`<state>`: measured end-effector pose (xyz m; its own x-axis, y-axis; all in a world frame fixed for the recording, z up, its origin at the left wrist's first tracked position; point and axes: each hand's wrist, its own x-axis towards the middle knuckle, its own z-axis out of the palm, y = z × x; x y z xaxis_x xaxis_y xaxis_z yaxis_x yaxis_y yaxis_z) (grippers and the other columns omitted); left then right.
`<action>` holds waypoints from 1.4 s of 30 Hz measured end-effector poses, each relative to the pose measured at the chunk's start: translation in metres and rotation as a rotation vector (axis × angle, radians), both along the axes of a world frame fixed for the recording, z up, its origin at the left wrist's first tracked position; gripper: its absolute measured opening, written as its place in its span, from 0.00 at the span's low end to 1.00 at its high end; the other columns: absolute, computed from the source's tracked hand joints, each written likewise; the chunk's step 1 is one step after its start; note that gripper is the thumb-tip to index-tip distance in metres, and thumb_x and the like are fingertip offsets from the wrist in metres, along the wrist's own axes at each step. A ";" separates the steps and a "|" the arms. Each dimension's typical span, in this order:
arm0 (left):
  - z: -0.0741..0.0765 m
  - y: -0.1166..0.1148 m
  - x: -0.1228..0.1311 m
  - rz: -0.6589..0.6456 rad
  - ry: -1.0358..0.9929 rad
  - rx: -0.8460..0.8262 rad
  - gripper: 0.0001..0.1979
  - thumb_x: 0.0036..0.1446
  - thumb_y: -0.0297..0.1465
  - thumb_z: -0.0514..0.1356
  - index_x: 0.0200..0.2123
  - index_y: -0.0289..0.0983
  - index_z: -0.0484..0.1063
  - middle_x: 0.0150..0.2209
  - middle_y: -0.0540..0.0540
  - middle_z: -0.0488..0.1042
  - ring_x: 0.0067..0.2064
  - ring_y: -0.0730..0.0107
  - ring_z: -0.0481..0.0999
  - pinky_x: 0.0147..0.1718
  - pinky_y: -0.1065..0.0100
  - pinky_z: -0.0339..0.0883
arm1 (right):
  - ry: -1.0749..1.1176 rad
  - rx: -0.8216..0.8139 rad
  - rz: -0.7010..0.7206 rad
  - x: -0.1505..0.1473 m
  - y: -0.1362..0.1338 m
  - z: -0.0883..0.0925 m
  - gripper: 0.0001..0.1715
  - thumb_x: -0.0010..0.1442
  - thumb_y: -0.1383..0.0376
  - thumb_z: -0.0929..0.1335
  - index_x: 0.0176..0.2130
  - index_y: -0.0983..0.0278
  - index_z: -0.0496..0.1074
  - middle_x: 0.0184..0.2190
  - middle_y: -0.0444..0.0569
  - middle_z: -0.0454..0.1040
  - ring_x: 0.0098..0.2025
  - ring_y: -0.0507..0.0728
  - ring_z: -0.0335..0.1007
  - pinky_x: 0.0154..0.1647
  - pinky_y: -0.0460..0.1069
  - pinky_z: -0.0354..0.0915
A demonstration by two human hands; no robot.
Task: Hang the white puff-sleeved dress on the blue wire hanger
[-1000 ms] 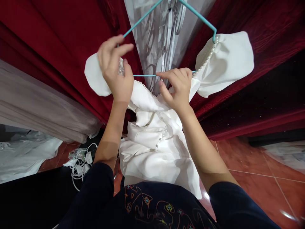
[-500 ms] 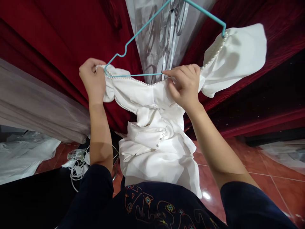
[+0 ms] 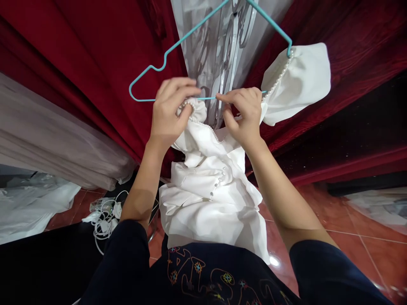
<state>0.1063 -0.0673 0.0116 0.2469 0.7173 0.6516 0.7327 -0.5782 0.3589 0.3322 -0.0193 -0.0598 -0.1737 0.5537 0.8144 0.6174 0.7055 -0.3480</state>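
A white dress (image 3: 213,212) with a pearl-beaded neckline and a row of small buttons hangs in folds in front of me. My left hand (image 3: 173,108) pinches its gathered left sleeve and neckline, close to the bottom bar of a turquoise hanger (image 3: 190,34). At the bar's middle, my right hand (image 3: 243,112) has its fingers closed around the bar, with dress fabric just below. The dress's right sleeve (image 3: 299,84) sits on the hanger's right end. The hanger's left end is bare. Its hook is out of view at the top.
Dark red curtains (image 3: 95,76) and sheer white cloth fill the background. White cables (image 3: 103,226) lie on a black surface (image 3: 47,262) at lower left. Pale tulle (image 3: 32,207) lies at far left. The floor (image 3: 349,228) is red tile.
My left hand has moved right toward the middle of the bar, drawing the left sleeve off the hanger's left end. The right sleeve has shifted slightly left; my right hand keeps its place.
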 end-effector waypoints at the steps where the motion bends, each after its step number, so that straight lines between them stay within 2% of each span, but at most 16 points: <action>1: -0.002 0.006 0.002 0.044 -0.015 0.024 0.19 0.65 0.23 0.56 0.55 0.45 0.76 0.63 0.47 0.74 0.67 0.53 0.69 0.68 0.51 0.63 | -0.006 0.010 0.003 0.002 -0.001 0.000 0.19 0.69 0.60 0.61 0.53 0.52 0.76 0.45 0.49 0.78 0.51 0.64 0.73 0.62 0.70 0.64; 8: -0.023 0.030 0.006 0.036 0.131 -0.137 0.17 0.69 0.23 0.51 0.50 0.42 0.76 0.51 0.46 0.81 0.56 0.54 0.77 0.65 0.50 0.62 | -0.055 0.063 0.028 0.020 -0.013 0.021 0.17 0.68 0.63 0.64 0.52 0.50 0.76 0.47 0.47 0.80 0.52 0.63 0.75 0.64 0.69 0.65; 11: -0.023 0.028 0.011 0.035 0.147 -0.141 0.20 0.68 0.20 0.49 0.52 0.42 0.76 0.54 0.46 0.80 0.57 0.56 0.77 0.64 0.52 0.62 | 0.114 0.300 -0.024 0.042 -0.002 0.034 0.19 0.68 0.64 0.66 0.56 0.52 0.76 0.52 0.49 0.78 0.58 0.62 0.73 0.65 0.65 0.66; 14: -0.023 0.025 0.013 0.034 0.165 -0.134 0.22 0.67 0.19 0.49 0.54 0.41 0.76 0.55 0.47 0.80 0.57 0.56 0.77 0.63 0.53 0.63 | 0.145 0.516 -0.191 0.073 0.026 0.037 0.32 0.63 0.58 0.71 0.64 0.56 0.70 0.61 0.54 0.70 0.65 0.66 0.66 0.70 0.67 0.57; 16: -0.022 0.023 0.012 0.051 0.174 -0.120 0.22 0.67 0.20 0.50 0.55 0.41 0.76 0.53 0.47 0.80 0.56 0.55 0.77 0.62 0.53 0.63 | 0.088 0.478 -0.233 0.090 0.042 0.036 0.36 0.59 0.61 0.72 0.65 0.58 0.67 0.61 0.55 0.68 0.66 0.67 0.64 0.71 0.68 0.55; 19: -0.020 0.020 0.008 0.112 0.190 -0.105 0.21 0.69 0.21 0.50 0.53 0.42 0.77 0.50 0.46 0.81 0.54 0.54 0.77 0.63 0.51 0.63 | 0.072 0.282 -0.320 0.099 0.049 0.041 0.27 0.54 0.73 0.70 0.53 0.60 0.74 0.51 0.51 0.75 0.58 0.63 0.71 0.68 0.64 0.59; 22: -0.014 0.016 0.000 0.154 0.205 -0.097 0.18 0.71 0.23 0.50 0.52 0.42 0.78 0.48 0.45 0.81 0.54 0.52 0.77 0.64 0.49 0.62 | 0.148 0.144 -0.346 0.097 0.043 0.056 0.17 0.58 0.78 0.66 0.43 0.64 0.79 0.41 0.50 0.80 0.45 0.57 0.76 0.53 0.55 0.67; 24: -0.010 0.013 -0.006 0.152 0.208 -0.091 0.17 0.73 0.24 0.50 0.52 0.41 0.78 0.48 0.45 0.80 0.55 0.52 0.76 0.65 0.49 0.61 | 0.224 0.105 -0.324 0.100 0.044 0.066 0.16 0.60 0.79 0.64 0.40 0.68 0.79 0.37 0.50 0.80 0.39 0.55 0.76 0.43 0.50 0.67; 26: -0.007 0.012 -0.010 0.141 0.199 -0.083 0.17 0.73 0.25 0.50 0.52 0.41 0.78 0.47 0.45 0.80 0.55 0.52 0.77 0.65 0.49 0.60 | 0.322 0.095 -0.349 0.110 0.054 0.069 0.15 0.61 0.80 0.64 0.39 0.69 0.77 0.35 0.48 0.78 0.38 0.53 0.75 0.44 0.50 0.67; 28: -0.006 0.012 -0.011 0.132 0.172 -0.070 0.17 0.72 0.24 0.51 0.50 0.42 0.79 0.46 0.45 0.80 0.53 0.52 0.77 0.65 0.48 0.61 | 0.431 0.071 -0.405 0.122 0.067 0.061 0.14 0.62 0.81 0.63 0.36 0.67 0.75 0.34 0.49 0.77 0.38 0.53 0.75 0.45 0.51 0.67; 31: -0.009 0.017 -0.008 0.117 0.123 -0.056 0.16 0.68 0.23 0.53 0.46 0.42 0.79 0.44 0.46 0.81 0.51 0.52 0.78 0.63 0.47 0.63 | 0.560 -0.057 -0.494 0.134 0.074 0.029 0.15 0.60 0.79 0.65 0.30 0.62 0.71 0.30 0.50 0.76 0.31 0.53 0.71 0.39 0.51 0.66; 34: -0.014 0.025 -0.004 0.096 0.095 -0.067 0.15 0.67 0.23 0.53 0.45 0.42 0.79 0.42 0.47 0.81 0.50 0.52 0.78 0.62 0.47 0.64 | 0.429 -0.212 -0.302 0.132 0.053 -0.009 0.08 0.62 0.70 0.66 0.34 0.62 0.75 0.32 0.52 0.79 0.29 0.54 0.70 0.34 0.53 0.63; 36: -0.016 0.030 0.000 0.088 0.087 -0.082 0.15 0.67 0.22 0.53 0.46 0.42 0.79 0.43 0.46 0.81 0.51 0.52 0.78 0.60 0.47 0.65 | 0.279 -0.140 -0.195 0.123 0.030 -0.023 0.10 0.64 0.62 0.66 0.39 0.60 0.78 0.34 0.53 0.80 0.30 0.57 0.70 0.34 0.55 0.63; 38: -0.016 0.031 0.003 0.101 0.095 -0.117 0.17 0.65 0.20 0.54 0.47 0.42 0.79 0.44 0.46 0.81 0.51 0.52 0.78 0.59 0.47 0.65 | 0.212 0.085 -0.143 0.109 0.009 -0.022 0.14 0.66 0.57 0.64 0.42 0.58 0.78 0.35 0.54 0.79 0.34 0.60 0.71 0.38 0.57 0.65; 40: -0.014 0.029 0.008 0.120 0.114 -0.166 0.19 0.63 0.18 0.55 0.47 0.42 0.79 0.46 0.46 0.81 0.52 0.52 0.78 0.58 0.47 0.66 | 0.224 0.312 -0.097 0.092 -0.003 -0.007 0.18 0.66 0.56 0.63 0.47 0.58 0.78 0.40 0.56 0.77 0.42 0.63 0.73 0.46 0.60 0.68; 42: -0.014 0.026 0.011 0.108 0.114 -0.185 0.20 0.64 0.17 0.54 0.49 0.42 0.79 0.48 0.46 0.81 0.54 0.53 0.78 0.59 0.48 0.66 | 0.208 0.326 -0.026 0.073 -0.007 0.011 0.22 0.67 0.57 0.63 0.55 0.59 0.77 0.47 0.58 0.76 0.52 0.65 0.72 0.55 0.62 0.69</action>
